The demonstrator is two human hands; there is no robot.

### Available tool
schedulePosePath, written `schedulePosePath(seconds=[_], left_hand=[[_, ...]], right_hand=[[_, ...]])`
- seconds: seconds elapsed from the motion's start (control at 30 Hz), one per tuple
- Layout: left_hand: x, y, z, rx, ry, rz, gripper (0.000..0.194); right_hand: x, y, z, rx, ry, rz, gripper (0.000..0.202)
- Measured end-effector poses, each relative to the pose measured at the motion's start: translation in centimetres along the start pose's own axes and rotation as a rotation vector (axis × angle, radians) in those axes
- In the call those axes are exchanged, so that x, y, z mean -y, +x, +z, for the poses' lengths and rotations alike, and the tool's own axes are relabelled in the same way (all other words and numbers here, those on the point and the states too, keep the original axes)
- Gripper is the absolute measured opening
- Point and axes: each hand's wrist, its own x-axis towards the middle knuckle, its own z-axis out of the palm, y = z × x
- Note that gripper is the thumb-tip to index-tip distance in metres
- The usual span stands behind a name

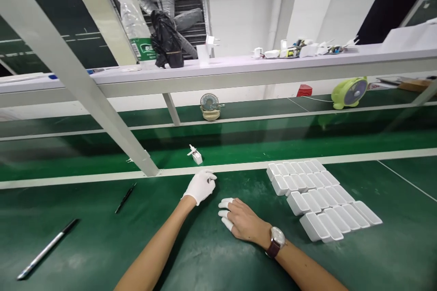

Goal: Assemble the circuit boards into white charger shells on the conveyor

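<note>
My left hand [200,186], in a white glove, hovers over or rests on the green worktop [191,259] just short of the pale rail [239,166]. Its fingers are loosely bent with a small gap at the thumb, and nothing shows in them. Beyond the rail, nearest to that hand, a white plug adapter [196,155] lies on the green belt [235,147]. My right hand [244,219], wearing white finger cots and a wristwatch [277,237], is low over the worktop with its fingers extended and apart. It holds nothing. To its right, several white plastic cases [316,227] sit in rows.
On the left lie a black pen-like tool [125,198] and a silver pen-like tool [48,249]. A slanted metal post [102,109] stands ahead-left. The shelf [232,68] above carries a bottle [134,27] and loose parts. Two small fans [210,106] [350,93] stand behind the belt.
</note>
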Motion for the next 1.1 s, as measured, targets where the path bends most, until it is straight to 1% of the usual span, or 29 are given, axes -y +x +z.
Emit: schedulePosePath(seconds=[0.07, 0.13, 0.23, 0.3, 0.4, 0.53, 0.57, 0.6, 0.7, 0.83, 0.93, 1.0, 1.1], left_hand=[[0.1, 0.1, 0.3, -0.014, -0.005, -0.03, 0.022], [0.2, -0.1, 0.5, -0.028, -0.011, -0.052, 0.036], [0.7, -1.0, 0.6, -0.048, -0.023, -0.075, 0.059], [1.4, -2.0, 0.5, -0.053, -0.053, -0.085, 0.067], [2.5, -3.3, 0.5, -0.045, -0.141, -0.095, 0.067], [3.1, -3.8, 0.6, -0.013, -0.268, -0.107, 0.045], [3.0, -3.7, 0.7, -0.006, -0.301, -0.113, 0.045], [2.9, -3.6, 0.7, -0.003, -0.335, -0.116, 0.05], [2.7, -3.1, 0.8, -0.005, -0.393, -0.086, 0.072], [2.4, -3.0, 0.7, 0.037, -0.341, -0.057, 0.07], [2.3, -3.1, 0.6, 0.11, -0.3, -0.052, 0.082], [2.3, -3.2, 0.4, 0.172, -0.29, -0.038, 0.085], [2.3, -3.1, 0.2, 0.256, -0.293, 0.021, 0.078]], right_hand=[[0.0, 0.4, -0.4, 0.034, 0.017, -0.003, 0.023], [0.0, 0.8, -1.0, 0.069, 0.029, -0.013, 0.021], [0.0, 1.3, -1.5, 0.097, 0.027, -0.034, 0.02], [0.0, 1.4, -1.4, 0.091, 0.021, -0.038, 0.019], [-0.2, 1.6, -0.9, 0.065, 0.024, -0.037, 0.016], [-0.5, 1.8, -0.4, 0.042, 0.04, -0.046, 0.013], [-0.5, 1.8, -0.3, 0.038, 0.044, -0.047, 0.013], [-0.6, 1.7, -0.3, 0.037, 0.047, -0.045, 0.013], [-0.6, 1.4, -0.2, 0.027, 0.048, -0.027, 0.014], [-0.4, 0.8, -0.1, 0.007, 0.037, -0.031, 0.016], [-0.4, 0.5, 0.1, 0.008, 0.015, -0.057, 0.02], [-0.4, 0.5, 0.2, 0.018, 0.01, -0.065, 0.021], [-0.5, 0.4, 0.1, 0.024, 0.018, -0.06, 0.022]])
